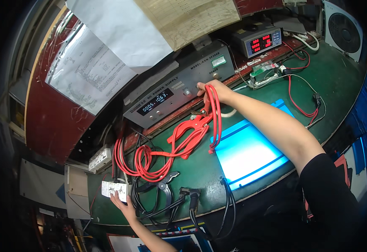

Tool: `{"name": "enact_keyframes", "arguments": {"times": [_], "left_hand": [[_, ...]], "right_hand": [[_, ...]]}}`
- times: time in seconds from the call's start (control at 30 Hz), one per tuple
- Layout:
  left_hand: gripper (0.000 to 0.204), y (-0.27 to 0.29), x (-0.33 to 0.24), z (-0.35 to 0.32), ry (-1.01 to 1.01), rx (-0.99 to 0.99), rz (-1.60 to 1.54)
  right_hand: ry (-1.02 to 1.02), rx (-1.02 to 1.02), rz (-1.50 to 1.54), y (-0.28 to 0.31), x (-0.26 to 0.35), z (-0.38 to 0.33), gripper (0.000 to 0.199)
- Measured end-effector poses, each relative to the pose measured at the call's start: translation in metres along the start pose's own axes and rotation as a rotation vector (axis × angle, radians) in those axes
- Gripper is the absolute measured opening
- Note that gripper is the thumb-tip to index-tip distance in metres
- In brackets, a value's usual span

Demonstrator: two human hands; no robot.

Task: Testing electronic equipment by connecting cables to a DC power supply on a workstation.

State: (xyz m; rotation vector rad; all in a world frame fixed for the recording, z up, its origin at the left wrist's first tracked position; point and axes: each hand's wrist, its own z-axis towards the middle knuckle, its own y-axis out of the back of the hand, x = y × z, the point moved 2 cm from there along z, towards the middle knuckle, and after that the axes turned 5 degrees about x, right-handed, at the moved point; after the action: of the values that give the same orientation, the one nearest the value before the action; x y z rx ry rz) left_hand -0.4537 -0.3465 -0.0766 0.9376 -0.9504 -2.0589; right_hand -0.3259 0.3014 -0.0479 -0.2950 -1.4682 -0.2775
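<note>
Green table (337,84): goes across the middle and right of the frame.
Grey box (177,96): upper middle, with bright white numbers.
Blue sheet (250,157): right of the middle, shiny.
Red cables (162,154): loops in the middle; some hang at the right hand.
Right hand (215,91): upper middle, fingers bent by the grey box; can't tell if it grips the red cables.
Left hand (126,207): lower left, fingertips touching the white piece (110,189); can't tell if it grips.
White piece: lower left, with print.

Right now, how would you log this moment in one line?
Left hand: on white piece | Right hand: at grey power supply, red cable loops across it | Blue panel: on green table
</note>
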Motion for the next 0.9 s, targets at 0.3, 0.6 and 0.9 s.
{"name": "enact_keyframes", "arguments": {"times": [0.3,0.6,0.9], "left_hand": [[0.061,0.0002,0.0067,-0.0021,-0.004,-0.002,0.007],[0.062,-0.0007,0.0056,-0.0017,0.013,0.025,-0.024],[0.061,-0.0003,0.0051,-0.0009,0.012,0.024,-0.035]], "right_hand": [[-0.008,-0.009,-0.03,-0.0018,-0.001,0.0021,0.056],[0.001,-0.002,-0.046,0.0001,-0.0007,0.0011,0.056],[0.007,-0.004,-0.051,-0.0008,0.0009,0.0003,0.056]]}}
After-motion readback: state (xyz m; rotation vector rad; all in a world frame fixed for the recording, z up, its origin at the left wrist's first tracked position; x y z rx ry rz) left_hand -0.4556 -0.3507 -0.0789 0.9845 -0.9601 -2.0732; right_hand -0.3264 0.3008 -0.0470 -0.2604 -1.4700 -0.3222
